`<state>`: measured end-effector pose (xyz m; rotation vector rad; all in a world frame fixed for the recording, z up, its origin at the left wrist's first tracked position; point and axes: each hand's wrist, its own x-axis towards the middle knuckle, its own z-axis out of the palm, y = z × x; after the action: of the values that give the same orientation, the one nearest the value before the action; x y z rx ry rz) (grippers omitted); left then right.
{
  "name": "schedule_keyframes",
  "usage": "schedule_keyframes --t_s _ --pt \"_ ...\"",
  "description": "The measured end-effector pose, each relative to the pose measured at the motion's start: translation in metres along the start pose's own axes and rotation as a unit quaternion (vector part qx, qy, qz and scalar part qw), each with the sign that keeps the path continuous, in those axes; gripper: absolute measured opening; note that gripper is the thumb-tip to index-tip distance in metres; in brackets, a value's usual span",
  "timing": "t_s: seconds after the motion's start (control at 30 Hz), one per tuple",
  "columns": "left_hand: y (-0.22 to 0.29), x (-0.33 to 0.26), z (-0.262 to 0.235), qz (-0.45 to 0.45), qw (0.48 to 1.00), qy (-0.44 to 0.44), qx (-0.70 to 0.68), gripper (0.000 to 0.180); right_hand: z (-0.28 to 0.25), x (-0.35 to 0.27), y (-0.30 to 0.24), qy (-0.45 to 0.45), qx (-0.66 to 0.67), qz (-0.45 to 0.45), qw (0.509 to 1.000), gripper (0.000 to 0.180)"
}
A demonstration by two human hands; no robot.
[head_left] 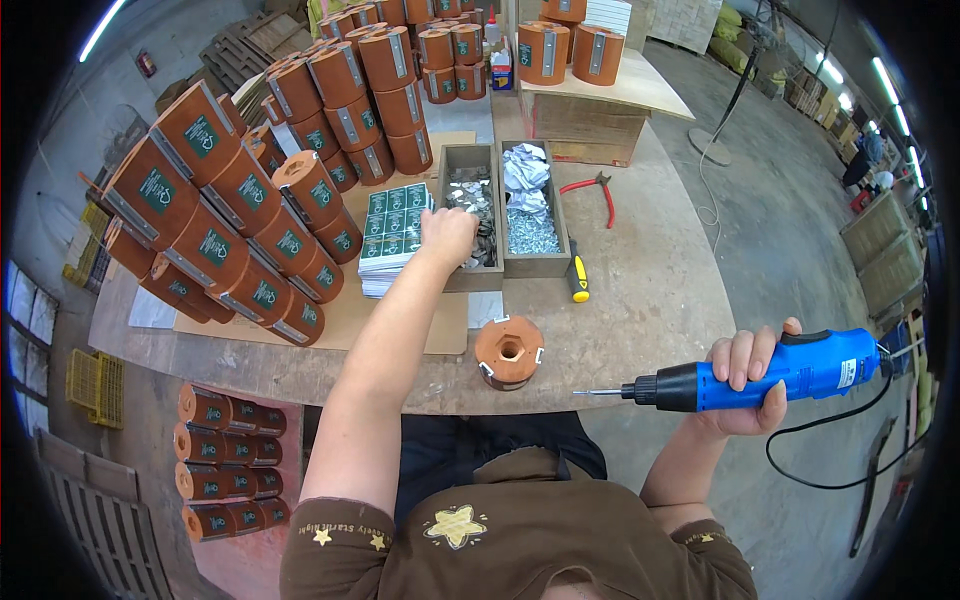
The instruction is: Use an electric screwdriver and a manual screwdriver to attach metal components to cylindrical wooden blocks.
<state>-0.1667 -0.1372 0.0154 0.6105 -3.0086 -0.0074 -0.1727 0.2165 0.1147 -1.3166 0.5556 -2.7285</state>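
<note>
My right hand (pixel 750 372) is wrapped round a blue electric screwdriver (pixel 830 370), held level at the table's front right with its thin bit pointing left. My left hand (pixel 448 237) reaches across to the near left side of a wooden box (pixel 470 278) of small metal pieces (pixel 472 195). Its fingers are curled and partly hidden, so what they pinch cannot be made out. Close beside that hand stands a stack of green-and-white label sheets (pixel 390 228). A short reddish-brown cylinder (pixel 508 352) with a hole in its top and metal clips on its sides stands near the front edge.
Beside the first box, another wooden box (pixel 530 264) holds screws (pixel 532 232) and crumpled paper. Red-handled pliers (pixel 608 203) and a yellow-black screwdriver (pixel 578 275) lie to its right. Stacked brown cylinders (pixel 215 245) fill the table's left; more rows (pixel 230 460) lie lower left.
</note>
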Motion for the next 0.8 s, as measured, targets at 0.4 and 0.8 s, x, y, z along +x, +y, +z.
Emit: schedule_keyframes --t_s 0.4,0.8 --pt "-0.004 -0.079 -0.029 0.065 0.889 0.215 -0.399 0.013 0.007 -0.003 0.005 -0.024 0.01 0.019 0.999 0.056" --pt "0.027 -0.172 -0.01 0.23 0.871 0.227 -0.369 0.01 0.019 -0.011 0.015 -0.032 0.004 0.041 0.999 0.057"
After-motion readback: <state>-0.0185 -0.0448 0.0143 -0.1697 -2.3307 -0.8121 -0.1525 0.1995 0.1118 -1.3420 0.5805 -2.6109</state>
